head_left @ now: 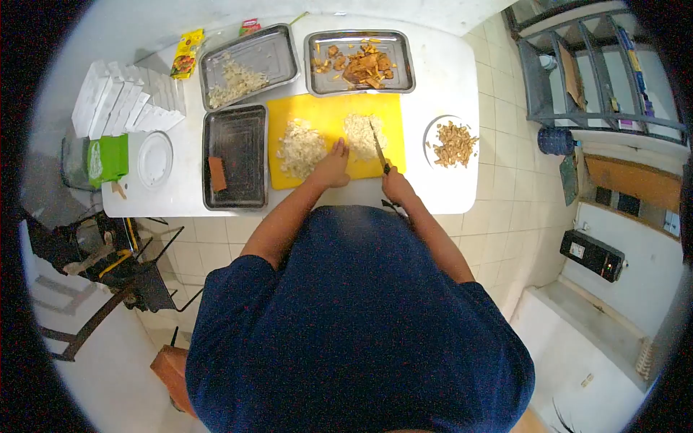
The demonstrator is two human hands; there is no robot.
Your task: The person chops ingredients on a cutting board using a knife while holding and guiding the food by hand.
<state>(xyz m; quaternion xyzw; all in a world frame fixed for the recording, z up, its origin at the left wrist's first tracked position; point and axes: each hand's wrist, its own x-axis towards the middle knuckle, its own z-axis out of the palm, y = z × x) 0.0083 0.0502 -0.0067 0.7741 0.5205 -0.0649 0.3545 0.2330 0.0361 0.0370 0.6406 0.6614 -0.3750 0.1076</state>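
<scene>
My right hand point(397, 186) grips a knife point(379, 150) by its dark handle, with the blade lying over a pile of finely chopped pale food point(361, 133). My left hand point(332, 167) rests on the yellow cutting board point(332, 110), fingers stretched forward, between the two piles. Beside it on the left sits a larger pile of chopped pale pieces point(299, 148). I cannot tell what the pale food is.
Behind the board stand a metal tray of brown pieces point(364, 68) and a tilted tray with pale bits point(242, 79). A dark tray point(238, 137) lies left, beyond it a white lid point(154, 160). A plate of brown strips point(453, 143) stands right.
</scene>
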